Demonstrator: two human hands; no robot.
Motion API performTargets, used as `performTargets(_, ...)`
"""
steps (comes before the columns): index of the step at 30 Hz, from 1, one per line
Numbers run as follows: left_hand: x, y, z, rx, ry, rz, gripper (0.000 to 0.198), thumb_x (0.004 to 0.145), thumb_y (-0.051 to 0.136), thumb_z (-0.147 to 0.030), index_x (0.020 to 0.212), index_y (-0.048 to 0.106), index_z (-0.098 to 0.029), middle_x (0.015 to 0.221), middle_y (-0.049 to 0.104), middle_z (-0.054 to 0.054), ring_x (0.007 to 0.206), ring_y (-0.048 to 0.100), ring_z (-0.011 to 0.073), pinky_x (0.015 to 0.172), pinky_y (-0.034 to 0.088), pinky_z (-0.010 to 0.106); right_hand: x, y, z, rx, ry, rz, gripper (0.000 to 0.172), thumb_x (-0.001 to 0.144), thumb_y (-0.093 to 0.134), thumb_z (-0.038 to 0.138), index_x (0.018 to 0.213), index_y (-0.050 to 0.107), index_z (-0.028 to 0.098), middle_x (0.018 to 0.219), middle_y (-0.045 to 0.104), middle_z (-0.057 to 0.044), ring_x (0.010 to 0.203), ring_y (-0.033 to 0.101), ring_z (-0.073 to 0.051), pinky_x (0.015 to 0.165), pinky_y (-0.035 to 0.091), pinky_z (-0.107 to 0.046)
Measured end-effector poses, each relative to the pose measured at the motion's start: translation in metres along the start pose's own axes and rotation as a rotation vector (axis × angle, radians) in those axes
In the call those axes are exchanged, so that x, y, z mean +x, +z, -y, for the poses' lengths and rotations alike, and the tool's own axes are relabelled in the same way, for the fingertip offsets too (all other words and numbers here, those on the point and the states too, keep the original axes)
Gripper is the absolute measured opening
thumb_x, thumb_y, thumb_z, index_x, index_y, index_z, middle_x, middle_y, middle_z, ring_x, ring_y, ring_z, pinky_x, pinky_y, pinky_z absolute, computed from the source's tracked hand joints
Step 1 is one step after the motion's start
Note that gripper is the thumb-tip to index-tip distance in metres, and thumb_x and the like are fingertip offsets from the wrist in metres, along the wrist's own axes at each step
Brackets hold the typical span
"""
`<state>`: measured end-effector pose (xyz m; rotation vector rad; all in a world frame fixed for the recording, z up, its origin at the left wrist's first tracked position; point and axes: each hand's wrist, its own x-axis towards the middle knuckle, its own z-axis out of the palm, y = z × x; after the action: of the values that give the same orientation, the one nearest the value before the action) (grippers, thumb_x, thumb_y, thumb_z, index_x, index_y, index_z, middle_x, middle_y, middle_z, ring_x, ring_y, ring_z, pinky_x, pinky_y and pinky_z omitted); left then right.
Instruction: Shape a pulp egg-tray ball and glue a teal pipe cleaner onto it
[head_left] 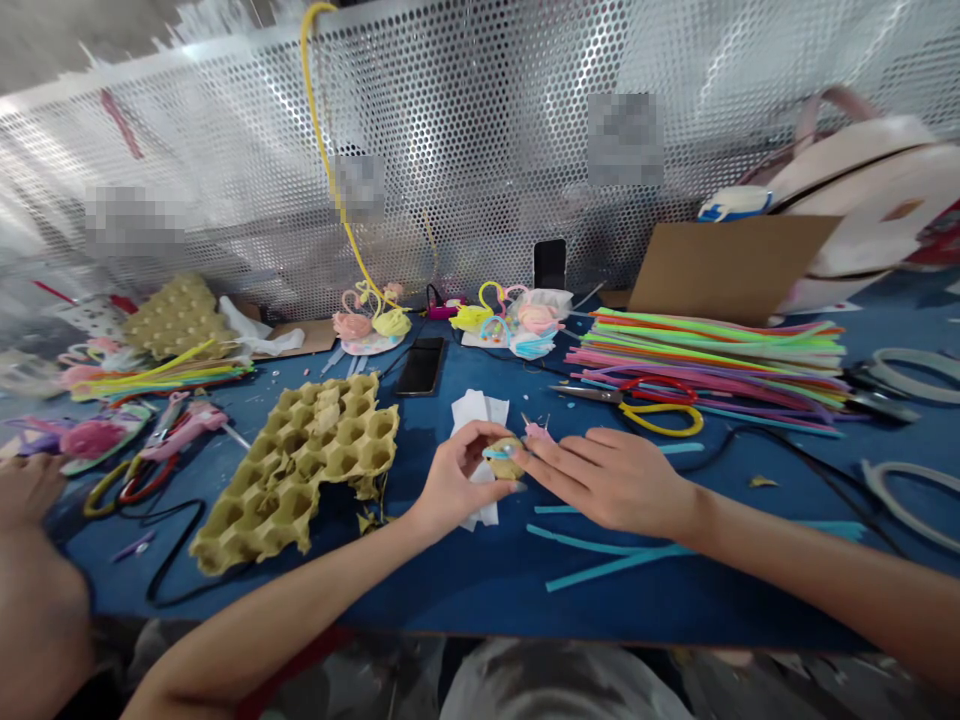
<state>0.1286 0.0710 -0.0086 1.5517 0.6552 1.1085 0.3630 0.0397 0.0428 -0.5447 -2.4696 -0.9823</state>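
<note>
My left hand (459, 470) is closed around a small cup cut from an egg carton (507, 464), holding it above the table. A light-blue pipe cleaner (495, 453) lies along the cup's upper edge. My right hand (600, 475) reaches in from the right, its fingertips pinching at the blue strip against the cup. Just behind those fingers shows a small pink object with a pointed tip (537, 431), mostly hidden. White paper (484, 512) lies beneath the hands. Cut blue pipe cleaners (592, 580) are spread below my right forearm.
An egg carton (259, 500) lies left. Scissors (660, 410) and a bundle of coloured pipe cleaners (720, 350) are right. A phone (421, 366) and finished pipe-cleaner swans (371, 322) sit behind. Another person's arm (37, 570) rests far left near a pink glue gun (196, 425).
</note>
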Motion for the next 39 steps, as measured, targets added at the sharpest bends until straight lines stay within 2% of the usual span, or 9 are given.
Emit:
performTargets(7,0.000,-0.005,-0.005,0.271,0.117,0.018,0.052,0.068,0.091,-0.028,0.113,0.066,-0.019,0.106,0.066,0.008,0.101,0.063,0.0229,0.093,0.050,0.034,-0.003,0.001,0.000,0.022,-0.004,0.006,0.030,0.102,0.051,0.016,0.125,0.071,0.015,0.114,0.078,-0.009,0.089,0.066,-0.017,0.066,0.041,-0.031)
performTargets(12,0.002,-0.004,-0.011,0.437,0.199,0.057,0.053,0.074,0.086,-0.023,0.124,0.066,-0.022,0.114,0.066,0.010,0.106,0.064,0.0244,0.095,0.051,0.037,-0.003,0.002,0.000,0.017,-0.030,0.018,0.029,0.101,0.054,0.017,0.123,0.072,0.015,0.113,0.078,-0.008,0.090,0.066,-0.018,0.067,0.043,-0.032)
performTargets(15,0.001,-0.003,-0.015,0.479,0.228,0.079,0.047,0.077,0.083,-0.022,0.121,0.069,-0.022,0.116,0.068,0.010,0.111,0.063,0.0258,0.099,0.050,0.039,-0.002,0.003,0.000,0.006,-0.044,0.001,0.026,0.100,0.057,0.018,0.119,0.074,0.016,0.111,0.078,-0.008,0.088,0.066,-0.018,0.067,0.043,-0.032)
performTargets(23,0.002,-0.004,-0.008,0.347,0.236,0.040,0.046,0.074,0.088,-0.025,0.116,0.070,-0.022,0.115,0.067,0.011,0.114,0.062,0.0265,0.101,0.050,0.040,-0.002,-0.001,-0.006,0.015,-0.054,-0.087,0.024,0.100,0.057,0.018,0.117,0.074,0.015,0.108,0.079,-0.008,0.086,0.065,-0.016,0.065,0.043,-0.030)
performTargets(29,0.002,-0.006,-0.007,0.195,0.198,0.009,0.047,0.072,0.089,-0.025,0.113,0.069,-0.019,0.113,0.064,0.011,0.110,0.062,0.0254,0.098,0.050,0.037,-0.001,-0.007,-0.015,0.058,-0.022,-0.169,0.018,0.098,0.059,0.018,0.105,0.076,0.015,0.103,0.079,-0.006,0.084,0.064,-0.015,0.064,0.045,-0.028)
performTargets(39,0.006,-0.007,-0.009,0.027,0.154,-0.034,0.051,0.067,0.092,-0.032,0.112,0.072,-0.017,0.109,0.068,0.010,0.104,0.067,0.0243,0.093,0.054,0.035,0.001,-0.008,-0.023,0.119,0.054,-0.180,0.016,0.098,0.059,0.013,0.104,0.073,0.015,0.099,0.080,-0.004,0.082,0.066,-0.015,0.066,0.048,-0.029)
